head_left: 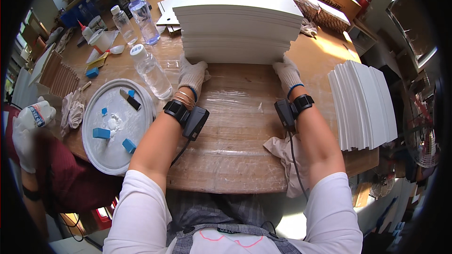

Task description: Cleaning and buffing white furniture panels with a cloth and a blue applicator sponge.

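White boards (240, 30) stand in a tall stack at the upper centre of the frame, on a brown counter (226, 134) with a shiny, film-like surface. Their layered edges face the person and look slightly uneven at both sides. Both hands wear pale knitted gloves. The left hand (192, 76) is at the stack's lower left corner and the right hand (287, 74) at its lower right corner, thumbs turned inward; the fingers are partly hidden, so I cannot tell whether they grip the boards or only rest against them.

Just left of the left hand is a clear bottle (154, 76) with a white cap. Below it, at centre left, a round grey lid (96, 157) carries blue blocks (101, 133), a small knife (130, 99) and some white powder (113, 122). More bottles (144, 21) are grouped in the upper left. A second board stack (365, 108) is at the right of the frame, and a crumpled cloth (288, 160) hangs over the near edge at lower right. In the upper right is a cardboard box (332, 1). A co-worker's dark red garment (70, 174) shows at lower left.
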`<state>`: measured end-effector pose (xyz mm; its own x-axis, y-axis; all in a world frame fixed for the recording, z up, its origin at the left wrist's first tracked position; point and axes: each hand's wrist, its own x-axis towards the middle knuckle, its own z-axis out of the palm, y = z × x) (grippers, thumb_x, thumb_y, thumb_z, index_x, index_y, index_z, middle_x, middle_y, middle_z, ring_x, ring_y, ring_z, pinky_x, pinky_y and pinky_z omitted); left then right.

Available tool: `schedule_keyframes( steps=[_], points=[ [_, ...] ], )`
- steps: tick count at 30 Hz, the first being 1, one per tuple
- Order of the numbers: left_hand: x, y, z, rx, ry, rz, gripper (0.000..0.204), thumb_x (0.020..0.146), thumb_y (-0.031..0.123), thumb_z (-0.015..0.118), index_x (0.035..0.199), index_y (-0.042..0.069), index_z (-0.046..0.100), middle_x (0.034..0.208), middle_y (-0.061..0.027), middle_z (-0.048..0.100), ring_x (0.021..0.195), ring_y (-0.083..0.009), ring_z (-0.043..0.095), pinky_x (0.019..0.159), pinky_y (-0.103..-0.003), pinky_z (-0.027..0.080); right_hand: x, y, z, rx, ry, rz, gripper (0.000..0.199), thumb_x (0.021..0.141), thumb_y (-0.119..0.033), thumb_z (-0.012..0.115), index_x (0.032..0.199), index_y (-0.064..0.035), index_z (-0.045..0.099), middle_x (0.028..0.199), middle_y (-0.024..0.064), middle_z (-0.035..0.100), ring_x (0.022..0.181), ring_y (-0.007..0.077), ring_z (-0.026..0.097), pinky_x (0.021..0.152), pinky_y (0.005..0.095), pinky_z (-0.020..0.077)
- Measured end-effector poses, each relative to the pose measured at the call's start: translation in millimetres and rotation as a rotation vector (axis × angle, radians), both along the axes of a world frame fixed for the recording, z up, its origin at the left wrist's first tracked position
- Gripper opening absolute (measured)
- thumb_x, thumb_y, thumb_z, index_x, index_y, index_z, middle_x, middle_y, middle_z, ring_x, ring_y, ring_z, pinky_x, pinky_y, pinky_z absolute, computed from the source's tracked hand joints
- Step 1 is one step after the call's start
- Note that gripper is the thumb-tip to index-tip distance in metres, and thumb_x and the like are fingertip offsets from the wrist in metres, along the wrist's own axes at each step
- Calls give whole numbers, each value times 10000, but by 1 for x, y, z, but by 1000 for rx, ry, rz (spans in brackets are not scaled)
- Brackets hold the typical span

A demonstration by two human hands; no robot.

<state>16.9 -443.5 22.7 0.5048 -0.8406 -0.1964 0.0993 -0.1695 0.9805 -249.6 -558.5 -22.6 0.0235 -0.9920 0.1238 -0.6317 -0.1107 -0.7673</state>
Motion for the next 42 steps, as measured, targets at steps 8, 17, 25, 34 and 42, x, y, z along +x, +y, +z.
schedule_keyframes(
  steps=[8,17,25,34,42],
  points=[
    [-4,50,-4,3,62,-25,523,782,28,616,1246,62,378,909,-103,546,706,-174,589,550,-290,552,-8,42,9,292,-7,-28,386,812,-173,572,1196,-134,572,904,96,670,702,223,632,658,350,507],
    [-7,92,-9,-18,54,-67,603,786,36,621,1321,86,348,1095,-127,536,784,-207,607,590,-315,560,-38,72,14,593,11,62,484,845,-258,552,1310,-145,485,1257,141,582,1116,327,573,923,397,449],
    [-6,127,64,-252,-656,76,772,836,238,631,1443,-4,220,1443,-273,311,1326,-402,341,1105,-408,291,-29,114,128,145,320,-189,510,846,-227,560,1330,-99,464,1279,209,530,1204,373,488,1002,416,413],
    [19,80,129,-59,-704,-97,714,845,382,584,1373,-47,365,1383,-279,408,1301,-382,393,1091,-404,315,-17,99,174,-301,399,-41,448,810,-155,543,1240,-30,539,1210,241,559,1140,389,528,969,427,438],
    [7,103,133,-158,-490,-114,630,856,350,589,1351,5,408,1262,-234,530,1082,-326,578,926,-415,462,-49,87,159,-194,356,-6,340,829,-196,554,1142,-65,572,1117,229,607,1052,400,569,906,468,454]
  ],
)
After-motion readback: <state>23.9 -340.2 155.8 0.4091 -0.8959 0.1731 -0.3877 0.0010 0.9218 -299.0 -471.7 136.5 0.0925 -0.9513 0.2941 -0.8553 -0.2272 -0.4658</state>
